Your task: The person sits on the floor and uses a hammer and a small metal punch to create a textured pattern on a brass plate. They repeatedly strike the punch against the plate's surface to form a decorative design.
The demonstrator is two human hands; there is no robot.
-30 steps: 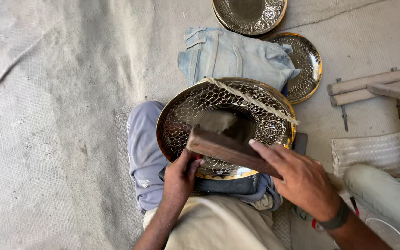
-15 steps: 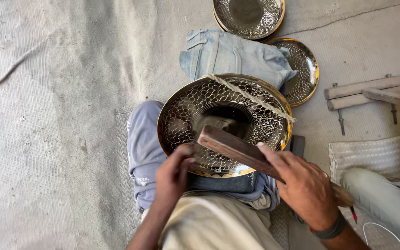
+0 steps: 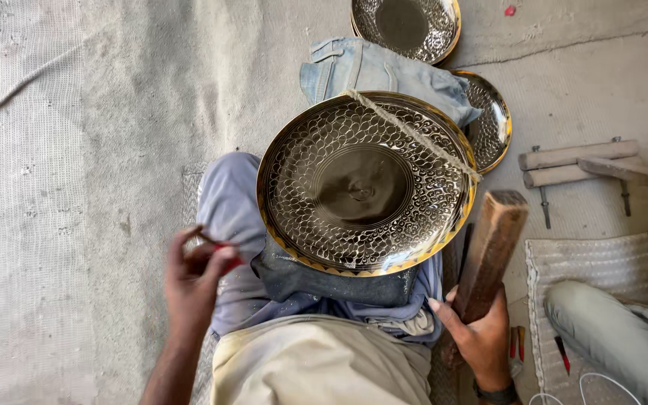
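A large round engraved brass plate [image 3: 365, 184] rests on cloth over my lap, with a rope [image 3: 414, 135] stretched across its upper right rim. My left hand [image 3: 196, 274] is off the plate to its lower left, pinching a thin dark tool with a red part. To the right of the plate my right hand [image 3: 478, 337] grips a wooden block [image 3: 493, 244], held upright and clear of the plate.
Two more engraved plates lie beyond: one at top [image 3: 406, 26], one partly under folded blue jeans [image 3: 373, 71] at right [image 3: 493, 120]. Wooden tools [image 3: 575, 161] lie on the concrete at right. Another person's leg [image 3: 613, 337] is at bottom right. Grey matting [image 3: 54, 187] covers the left floor.
The wooden block lay across the plate with both hands on it; now my right hand has pulled it off to the right and my left hand has drawn back left, baring the plate.
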